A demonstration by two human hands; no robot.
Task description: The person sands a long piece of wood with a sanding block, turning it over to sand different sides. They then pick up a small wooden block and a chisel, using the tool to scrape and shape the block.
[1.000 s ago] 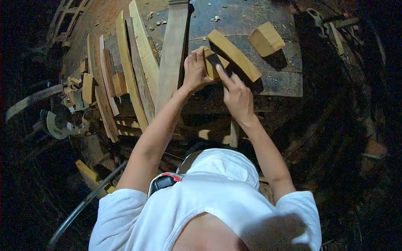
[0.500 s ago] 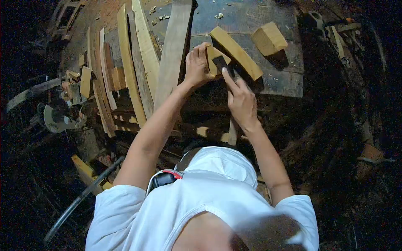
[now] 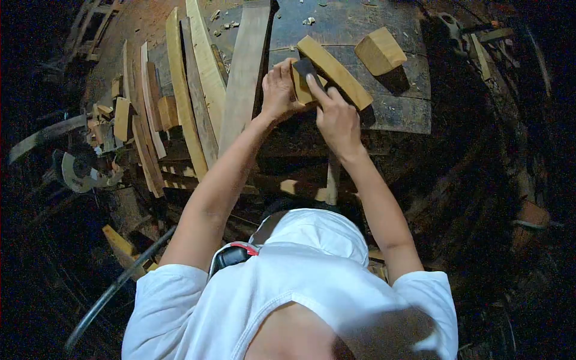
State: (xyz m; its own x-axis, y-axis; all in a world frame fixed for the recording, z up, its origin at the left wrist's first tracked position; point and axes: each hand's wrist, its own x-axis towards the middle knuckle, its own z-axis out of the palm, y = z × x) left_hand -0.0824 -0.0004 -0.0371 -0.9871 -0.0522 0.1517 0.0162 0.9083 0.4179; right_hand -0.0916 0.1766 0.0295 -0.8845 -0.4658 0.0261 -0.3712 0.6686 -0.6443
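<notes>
My left hand grips the left side of a small yellowish wood block near the bench's front edge. In my right hand is a dark, flat tool that looks like a file. Its broad end lies over the block's top face, and my right index finger is stretched along it. Part of the block is hidden under the file and my fingers. Just beyond it, a longer yellow wood bar lies at a slant on the bench.
A chunky wood block sits at the right of the dark workbench. Long boards and narrow strips lie to the left. Wood chips are scattered at the back. A round-bladed saw is at far left.
My right hand has pushed the file forward and slightly left, so its end now covers the far part of the block's top. My left hand keeps its hold on the block.
</notes>
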